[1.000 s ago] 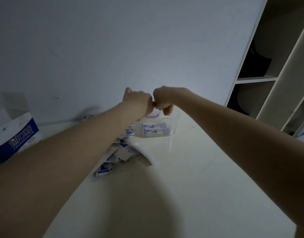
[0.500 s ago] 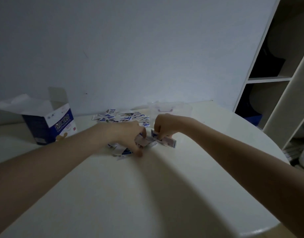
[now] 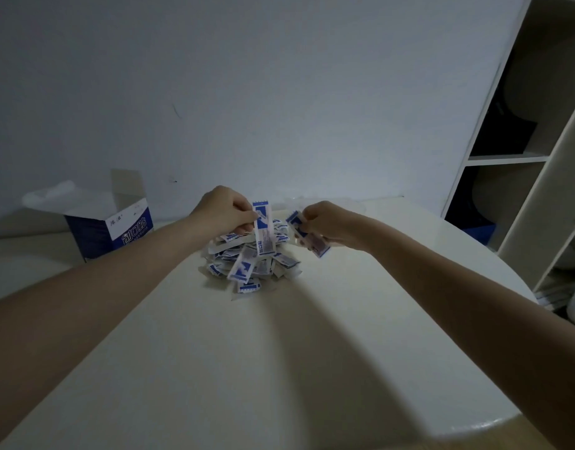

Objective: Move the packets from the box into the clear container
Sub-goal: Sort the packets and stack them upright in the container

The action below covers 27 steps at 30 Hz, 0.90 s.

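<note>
Pinching one long white-and-blue paper packet [image 3: 263, 229] upright between the fingers [image 3: 243, 212] of our left hand [image 3: 226, 209], we hold it just above the loose heap of matching packets [image 3: 252, 263] on the pale round bench [image 3: 279, 368]. Our right hand [image 3: 328, 224] has its fingers closed on a small bunch of packets [image 3: 307, 237] that slants down below them. Beyond those fingers the clear plastic container [image 3: 321, 203] shows only faintly, and the open blue-and-white cardboard box [image 3: 117, 228] stands well off to the left.
</note>
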### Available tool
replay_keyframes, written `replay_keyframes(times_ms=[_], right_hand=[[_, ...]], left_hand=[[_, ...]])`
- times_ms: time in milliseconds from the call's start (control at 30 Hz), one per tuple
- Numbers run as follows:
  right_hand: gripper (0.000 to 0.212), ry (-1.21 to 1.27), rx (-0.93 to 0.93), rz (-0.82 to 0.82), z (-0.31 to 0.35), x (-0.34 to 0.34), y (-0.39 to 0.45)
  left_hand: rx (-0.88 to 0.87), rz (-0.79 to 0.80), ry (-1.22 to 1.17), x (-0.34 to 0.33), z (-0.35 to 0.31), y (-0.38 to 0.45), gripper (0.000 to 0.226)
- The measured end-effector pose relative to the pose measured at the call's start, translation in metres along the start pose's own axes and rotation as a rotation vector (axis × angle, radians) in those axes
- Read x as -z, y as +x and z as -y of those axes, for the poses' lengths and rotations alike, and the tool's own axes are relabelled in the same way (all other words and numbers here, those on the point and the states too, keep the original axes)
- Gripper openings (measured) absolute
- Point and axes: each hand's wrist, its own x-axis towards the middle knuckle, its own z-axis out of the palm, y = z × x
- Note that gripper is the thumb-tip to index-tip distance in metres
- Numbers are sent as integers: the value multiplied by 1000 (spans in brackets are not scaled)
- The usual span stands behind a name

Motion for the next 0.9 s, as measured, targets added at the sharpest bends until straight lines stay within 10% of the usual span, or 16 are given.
replay_keyframes(times_ms=[233, 333, 500, 700, 900], right_hand=[[28, 409, 151, 133, 24, -16, -2], [6, 121, 145, -162, 29, -24, 3], [28, -285, 304, -100, 27, -20, 0], [29, -611, 482, 166, 31, -39, -7], [23, -535, 464, -39, 37, -33, -4]], left_hand=[[108, 14, -236, -6, 4, -2, 17], [51, 149, 244, -4, 7, -5, 19], [120, 411, 683, -10, 19, -20, 38], [60, 370, 521, -6, 19, -23, 5], [-3, 222, 224, 9, 8, -15, 18]])
